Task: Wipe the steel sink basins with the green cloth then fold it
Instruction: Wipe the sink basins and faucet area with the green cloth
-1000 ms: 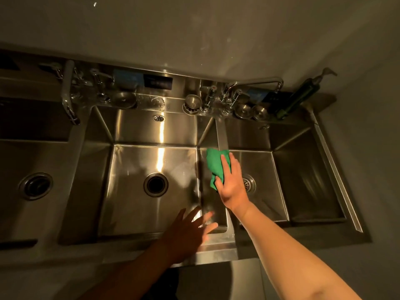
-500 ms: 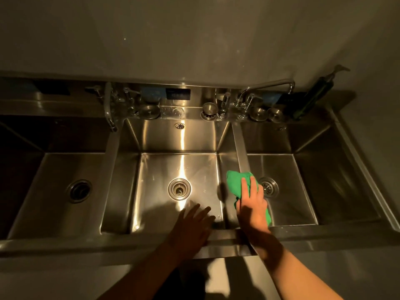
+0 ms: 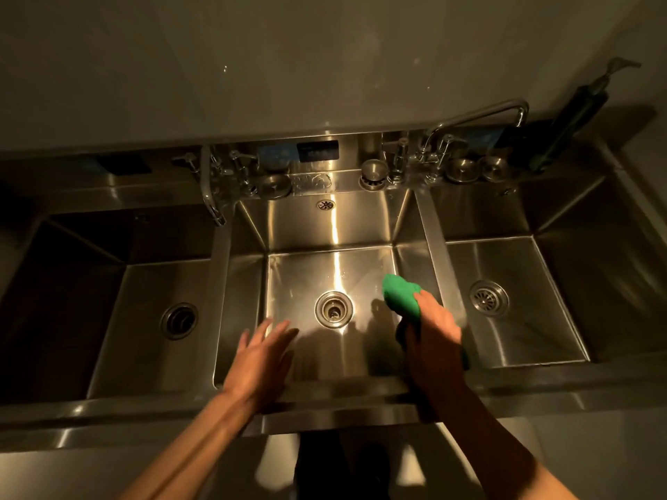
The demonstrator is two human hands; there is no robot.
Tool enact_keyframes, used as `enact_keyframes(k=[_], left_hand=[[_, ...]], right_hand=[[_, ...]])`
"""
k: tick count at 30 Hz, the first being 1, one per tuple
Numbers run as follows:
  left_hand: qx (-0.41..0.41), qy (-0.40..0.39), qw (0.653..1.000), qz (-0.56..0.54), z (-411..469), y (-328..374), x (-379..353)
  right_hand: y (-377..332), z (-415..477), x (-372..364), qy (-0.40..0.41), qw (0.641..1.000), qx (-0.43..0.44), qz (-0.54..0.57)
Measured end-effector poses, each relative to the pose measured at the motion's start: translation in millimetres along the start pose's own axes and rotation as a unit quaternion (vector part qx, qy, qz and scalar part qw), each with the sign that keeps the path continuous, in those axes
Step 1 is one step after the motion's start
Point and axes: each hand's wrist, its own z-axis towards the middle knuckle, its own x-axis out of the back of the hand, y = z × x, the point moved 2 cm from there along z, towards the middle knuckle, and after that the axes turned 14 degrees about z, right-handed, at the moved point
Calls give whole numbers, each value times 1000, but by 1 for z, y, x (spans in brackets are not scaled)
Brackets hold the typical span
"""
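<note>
Under right hand, green cloth (diagonal)

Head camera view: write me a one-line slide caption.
Right hand presses a green cloth against the middle sink basin's right side while the open left hand hovers near the front edge.

No legible text anywhere. Dark label plate on the steel backsplash behind the middle basin carries faint pale marks, too small and blurred to read. Blue label just left of it: a pale speckled pattern, no readable characters. Second blue panel behind the right faucet: nothing readable. Dark pump bottle in the far right corner shows no label that can be made out. No numbers or brand marks discernible on the drains.
</note>
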Motion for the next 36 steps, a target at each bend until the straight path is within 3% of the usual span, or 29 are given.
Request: enact_keyframes(k=[3,6,12,16,23,30,36], left_hand=[[7,18,998,61,1,-32,13],[29,63,992,109,4,-68,32],[148,112,982,23,24,-120,43],[159,125,979,-40,47,-130,29],[188,154,955,-171,78,-131,11],[219,165,936,-220,77,-131,4],[211,166,929,-255,74,-130,6]], right_hand=[[-18,4,-29,-54,985,-37,162],[-34,4,-63,-94,961,-72,248],[-67,0,-128,-122,922,-131,343],[-77,-3,-169,-162,894,-219,356],[-76,15,-214,-167,877,-249,374],[-81,35,-259,-178,868,-272,376],[-108,38,-302,-206,807,-338,438]])
